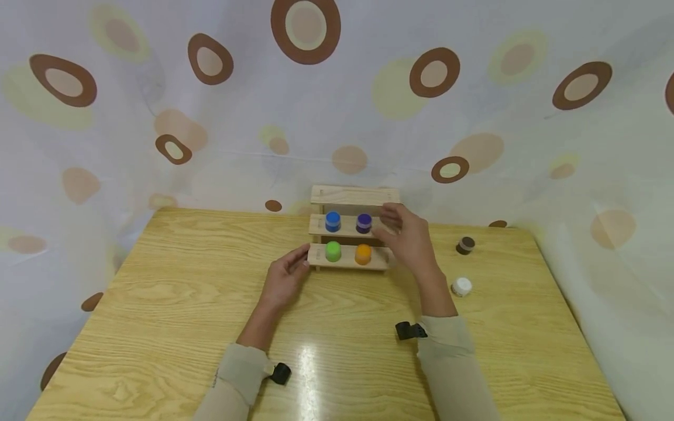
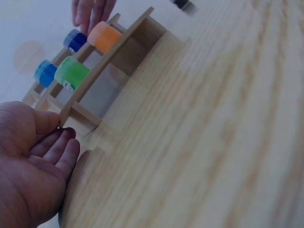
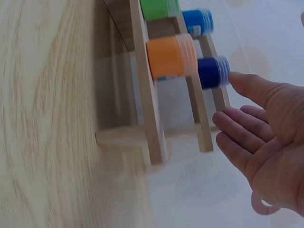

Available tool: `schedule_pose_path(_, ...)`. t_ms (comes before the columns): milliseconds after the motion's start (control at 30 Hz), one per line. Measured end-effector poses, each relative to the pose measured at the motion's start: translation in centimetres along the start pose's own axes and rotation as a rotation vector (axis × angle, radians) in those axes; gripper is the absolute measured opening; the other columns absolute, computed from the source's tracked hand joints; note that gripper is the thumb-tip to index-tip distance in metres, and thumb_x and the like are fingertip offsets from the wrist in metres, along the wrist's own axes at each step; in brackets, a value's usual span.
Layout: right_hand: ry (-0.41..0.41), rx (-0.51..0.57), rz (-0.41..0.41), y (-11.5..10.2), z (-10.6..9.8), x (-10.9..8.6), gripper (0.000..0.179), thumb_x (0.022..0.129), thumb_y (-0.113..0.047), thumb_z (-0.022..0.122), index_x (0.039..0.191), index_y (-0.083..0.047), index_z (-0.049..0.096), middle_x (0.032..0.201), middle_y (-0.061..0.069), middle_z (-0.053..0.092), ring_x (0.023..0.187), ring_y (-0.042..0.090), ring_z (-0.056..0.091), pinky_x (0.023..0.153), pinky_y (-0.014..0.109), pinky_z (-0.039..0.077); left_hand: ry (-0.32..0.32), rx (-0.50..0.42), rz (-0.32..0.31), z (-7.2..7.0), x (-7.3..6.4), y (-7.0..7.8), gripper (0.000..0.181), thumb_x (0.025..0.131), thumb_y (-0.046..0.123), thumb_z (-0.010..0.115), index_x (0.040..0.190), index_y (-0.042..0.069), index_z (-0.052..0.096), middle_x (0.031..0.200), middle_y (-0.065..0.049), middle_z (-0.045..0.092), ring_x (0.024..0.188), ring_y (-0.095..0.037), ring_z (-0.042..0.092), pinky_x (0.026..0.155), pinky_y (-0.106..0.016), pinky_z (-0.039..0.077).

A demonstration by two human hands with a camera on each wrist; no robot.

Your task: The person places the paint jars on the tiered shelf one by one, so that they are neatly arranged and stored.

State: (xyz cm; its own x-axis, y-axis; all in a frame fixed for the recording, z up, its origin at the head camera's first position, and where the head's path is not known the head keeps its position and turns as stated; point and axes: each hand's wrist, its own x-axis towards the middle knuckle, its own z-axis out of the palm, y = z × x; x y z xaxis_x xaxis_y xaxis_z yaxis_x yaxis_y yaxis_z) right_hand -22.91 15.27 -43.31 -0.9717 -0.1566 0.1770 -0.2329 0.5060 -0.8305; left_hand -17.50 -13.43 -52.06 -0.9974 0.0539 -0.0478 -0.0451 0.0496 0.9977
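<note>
A small three-tier wooden rack stands against the back of the table. On its bottom tier sit a green paint jar and an orange paint jar. The middle tier bears a blue paint jar and a dark purple-blue paint jar. My left hand holds the left end of the bottom tier, thumb against the board's end. By the rack's right side, my right hand has its fingers loosely extended, the thumb tip close beside the purple-blue jar's lid; contact is unclear.
A dark-lidded jar and a white jar stand on the table to the right of the rack. The patterned cloth hangs directly behind the rack. The wooden tabletop extends to both sides.
</note>
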Motion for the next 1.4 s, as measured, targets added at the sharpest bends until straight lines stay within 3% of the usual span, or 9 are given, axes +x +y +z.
schedule_pose_path(133,0.048,-0.01,-0.035,1.2,-1.6,-0.5,0.058,0.099,-0.017,0.078,0.15,0.0,0.054,0.142,0.02,0.065,0.133,0.034,0.062,0.115,0.049,0.051,0.001,-0.007,-0.002,-0.1,0.0,-0.1,0.045,0.109,0.006,0.058,0.154,0.006,0.054,0.154,-0.016,0.057,0.142,-0.026,0.056,0.112,-0.025,0.049)
schedule_pose_path(500,0.153,-0.055,0.024,4.5,-7.1,-3.0,0.058,0.1,-0.022,0.077,0.15,-0.001,0.054,0.145,0.021,0.062,0.135,0.036,0.061,0.116,0.051,0.048,0.008,0.016,-0.001,-0.4,-0.5,-0.4,0.045,0.109,0.006,0.057,0.154,0.006,0.054,0.154,-0.015,0.057,0.142,-0.027,0.055,0.114,-0.028,0.048)
schedule_pose_path(667,0.211,-0.081,0.099,6.4,-9.6,-4.0,0.06,0.101,-0.028,0.075,0.151,-0.002,0.054,0.146,0.021,0.06,0.137,0.037,0.059,0.113,0.057,0.049,-0.002,0.022,0.011,-0.2,-0.2,-0.3,0.045,0.11,0.008,0.057,0.154,0.007,0.054,0.154,-0.015,0.057,0.142,-0.026,0.056,0.114,-0.027,0.048)
schedule_pose_path(900,0.327,-0.054,0.217,9.0,-11.2,-4.9,0.056,0.101,-0.021,0.076,0.148,0.0,0.056,0.147,0.022,0.059,0.138,0.037,0.057,0.119,0.043,0.046,-0.013,0.011,0.001,-0.1,-0.1,0.1,0.045,0.11,0.007,0.057,0.154,0.006,0.054,0.154,-0.015,0.056,0.142,-0.026,0.055,0.113,-0.025,0.048)
schedule_pose_path(1033,0.319,-0.045,0.265,9.8,-11.5,-5.1,0.058,0.101,-0.023,0.075,0.149,0.001,0.055,0.149,0.023,0.057,0.139,0.038,0.056,0.12,0.044,0.045,-0.012,0.006,0.008,-0.1,-0.1,0.1,0.045,0.109,0.007,0.058,0.154,0.006,0.054,0.154,-0.016,0.057,0.142,-0.026,0.056,0.113,-0.026,0.048)
schedule_pose_path(1233,0.244,-0.033,0.324,10.8,-11.5,-5.2,0.06,0.104,-0.022,0.07,0.155,0.001,0.048,0.156,0.023,0.051,0.145,0.04,0.049,0.123,0.048,0.041,-0.002,0.01,0.006,-0.1,0.1,-0.2,0.044,0.109,0.006,0.058,0.153,0.005,0.055,0.154,-0.016,0.057,0.142,-0.027,0.056,0.113,-0.026,0.048)
schedule_pose_path(1400,0.226,-0.05,0.329,11.9,-11.7,-5.4,0.06,0.105,-0.022,0.068,0.156,0.002,0.046,0.157,0.025,0.05,0.145,0.041,0.048,0.122,0.05,0.042,-0.01,0.015,0.009,-0.1,0.1,-0.2,0.044,0.109,0.007,0.057,0.154,0.006,0.054,0.154,-0.015,0.057,0.142,-0.026,0.056,0.112,-0.025,0.049)
